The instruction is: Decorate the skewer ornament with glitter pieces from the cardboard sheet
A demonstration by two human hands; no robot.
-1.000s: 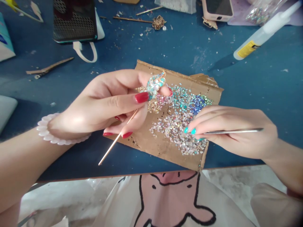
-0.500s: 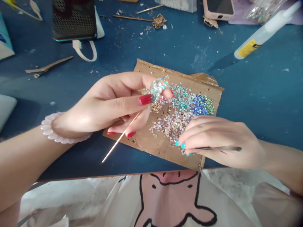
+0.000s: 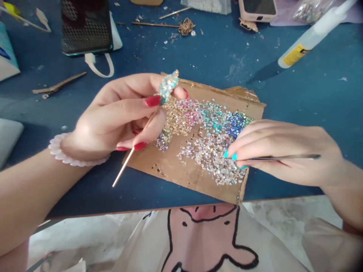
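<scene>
My left hand [image 3: 119, 111], with red nails, grips a hair stick [image 3: 123, 167] whose thin metal shaft slants down past the fingers. Its ornament [image 3: 168, 86], crusted with turquoise and clear gems, pokes up between thumb and index finger. Closed round slim metal tweezers [image 3: 300, 157] is my right hand [image 3: 286, 147], with turquoise nails, over the right side of a clear gem pile [image 3: 210, 151]. The tweezer tips are too small to make out. Sorted yellow, pink, turquoise and blue gems [image 3: 238, 124] lie behind it on a cardboard sheet [image 3: 178, 173].
A glue bottle [image 3: 297, 53] leans in from the upper right. At the back are a dark phone [image 3: 86, 30] with a white cable [image 3: 110, 66], a gold flower-headed stick [image 3: 185, 27] and a pink-cased phone [image 3: 259, 9]. A metal clip [image 3: 58, 84] lies left.
My left hand has moved left and slightly up with the hair stick, uncovering yellow and pink gems. My right hand has shifted right and up from the cardboard's front with the tweezers.
</scene>
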